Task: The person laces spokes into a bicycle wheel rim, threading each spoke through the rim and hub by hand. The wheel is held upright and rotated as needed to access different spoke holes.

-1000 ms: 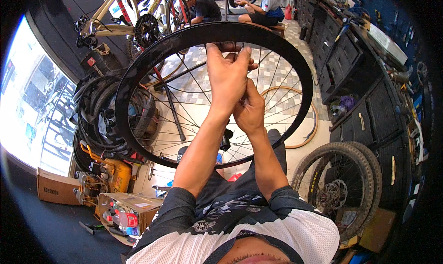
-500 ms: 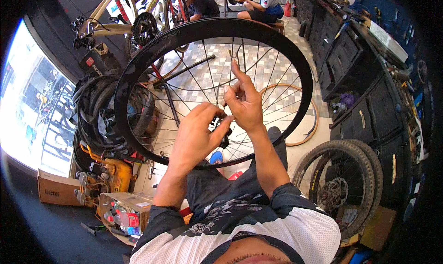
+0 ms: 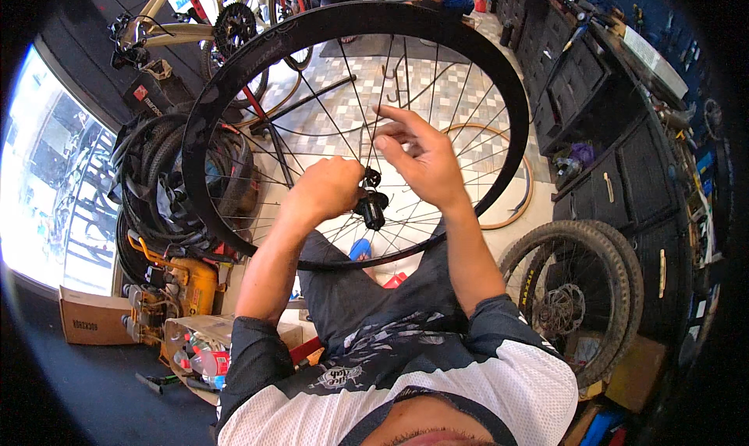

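A spoked bicycle wheel with a deep black rim (image 3: 511,95) spreads out before me, tilted above my legs. Its black hub (image 3: 373,210) shows between my hands. Curled beside the upper part of the hub, my left hand (image 3: 326,189) is closed among the spokes; its fingertips are hidden, so what they grip cannot be made out. My right hand (image 3: 427,159) hovers to the right above the hub, thumb and forefinger apart, the forefinger reaching left to the spokes. Several thin spokes run from hub to rim.
Black tyres (image 3: 156,165) are heaped at left, above a yellow machine (image 3: 195,286) and an open box of bottles (image 3: 175,337). Knobby-tyred wheels (image 3: 632,290) lean at right by dark drawer cabinets (image 3: 585,87). A tan-edged ring (image 3: 529,189) lies on the floor. A beige bicycle frame (image 3: 175,34) stands back left; people sit beyond.
My left hand has moved left and closed, uncovering more of the hub. My right forefinger has swung from pointing up to pointing left, and the thumb has come away from the fingers.
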The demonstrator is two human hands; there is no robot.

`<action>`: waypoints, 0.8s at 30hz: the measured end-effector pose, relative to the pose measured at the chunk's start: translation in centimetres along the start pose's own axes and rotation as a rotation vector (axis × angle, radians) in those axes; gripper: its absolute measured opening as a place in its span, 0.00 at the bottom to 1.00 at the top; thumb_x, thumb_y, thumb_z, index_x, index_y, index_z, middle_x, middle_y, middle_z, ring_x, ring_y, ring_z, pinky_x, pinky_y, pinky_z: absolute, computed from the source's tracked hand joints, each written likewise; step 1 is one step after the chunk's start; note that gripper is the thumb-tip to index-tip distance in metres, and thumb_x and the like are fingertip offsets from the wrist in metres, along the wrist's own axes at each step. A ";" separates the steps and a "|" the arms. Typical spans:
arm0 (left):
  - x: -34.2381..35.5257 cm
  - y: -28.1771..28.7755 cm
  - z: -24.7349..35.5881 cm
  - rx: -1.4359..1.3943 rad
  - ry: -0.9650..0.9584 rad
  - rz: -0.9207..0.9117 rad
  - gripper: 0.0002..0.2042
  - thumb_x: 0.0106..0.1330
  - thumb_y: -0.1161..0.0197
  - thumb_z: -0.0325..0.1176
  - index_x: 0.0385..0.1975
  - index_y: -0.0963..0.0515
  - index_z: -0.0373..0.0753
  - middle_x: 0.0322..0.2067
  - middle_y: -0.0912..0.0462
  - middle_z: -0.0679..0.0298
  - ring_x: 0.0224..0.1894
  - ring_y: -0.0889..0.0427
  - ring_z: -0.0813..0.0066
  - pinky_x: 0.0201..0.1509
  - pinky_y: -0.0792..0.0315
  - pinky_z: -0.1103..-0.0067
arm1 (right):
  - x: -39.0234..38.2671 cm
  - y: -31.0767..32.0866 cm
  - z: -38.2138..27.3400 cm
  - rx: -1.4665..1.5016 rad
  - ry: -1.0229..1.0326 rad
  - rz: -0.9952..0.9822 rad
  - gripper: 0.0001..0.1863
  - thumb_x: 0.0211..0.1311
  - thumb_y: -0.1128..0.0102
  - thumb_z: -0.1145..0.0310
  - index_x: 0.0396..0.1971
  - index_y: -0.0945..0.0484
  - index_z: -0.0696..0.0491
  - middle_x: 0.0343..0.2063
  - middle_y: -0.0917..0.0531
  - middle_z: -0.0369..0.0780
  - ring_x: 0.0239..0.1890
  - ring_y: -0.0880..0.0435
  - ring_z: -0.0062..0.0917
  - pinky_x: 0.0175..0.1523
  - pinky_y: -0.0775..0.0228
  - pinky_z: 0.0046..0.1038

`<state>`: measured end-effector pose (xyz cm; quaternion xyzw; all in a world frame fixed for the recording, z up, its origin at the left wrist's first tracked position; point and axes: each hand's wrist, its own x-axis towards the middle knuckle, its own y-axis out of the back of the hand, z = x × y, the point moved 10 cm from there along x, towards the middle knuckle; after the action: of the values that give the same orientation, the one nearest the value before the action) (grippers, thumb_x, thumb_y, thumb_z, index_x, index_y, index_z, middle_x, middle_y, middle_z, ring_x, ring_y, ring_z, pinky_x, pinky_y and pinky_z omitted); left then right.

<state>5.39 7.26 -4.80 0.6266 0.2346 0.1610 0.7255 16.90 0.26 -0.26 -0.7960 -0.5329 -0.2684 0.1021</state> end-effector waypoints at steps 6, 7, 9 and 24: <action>-0.2 0.3 -0.6 -0.103 -0.084 0.031 0.08 0.65 0.33 0.32 0.38 0.15 0.34 0.26 0.15 0.47 0.34 0.13 0.47 0.43 0.22 0.59 | -9.6 15.7 3.5 -0.160 0.219 0.744 0.15 0.76 0.42 0.66 0.55 0.22 0.59 0.40 0.15 0.39 0.34 0.17 0.16 0.40 0.23 0.20; -0.2 0.5 -0.5 -0.124 -0.063 0.011 0.08 0.65 0.33 0.32 0.38 0.15 0.35 0.27 0.15 0.46 0.35 0.13 0.47 0.43 0.22 0.59 | -11.7 19.1 5.9 -0.300 0.164 0.908 0.17 0.78 0.43 0.64 0.56 0.24 0.59 0.42 0.16 0.40 0.36 0.18 0.17 0.41 0.25 0.18; -0.1 1.0 -0.1 -0.170 -0.031 -0.033 0.09 0.65 0.33 0.33 0.39 0.14 0.35 0.28 0.15 0.46 0.36 0.14 0.47 0.44 0.22 0.59 | -14.6 23.6 14.2 -0.317 -0.063 0.896 0.25 0.80 0.49 0.51 0.61 0.26 0.57 0.49 0.17 0.41 0.48 0.19 0.23 0.51 0.26 0.27; -1.7 0.3 -3.2 -0.437 -0.050 0.046 0.15 0.70 0.36 0.39 0.47 0.14 0.35 0.34 0.13 0.45 0.38 0.14 0.46 0.44 0.22 0.62 | -9.4 21.0 19.6 0.051 -0.326 0.533 0.40 0.72 0.57 0.29 0.40 0.20 0.58 0.19 0.25 0.33 0.20 0.25 0.18 0.29 0.32 0.21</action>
<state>2.23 9.02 -4.57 0.4633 0.1617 0.2087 0.8460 39.39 -7.02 -19.02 -0.9374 -0.3213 -0.0874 0.1019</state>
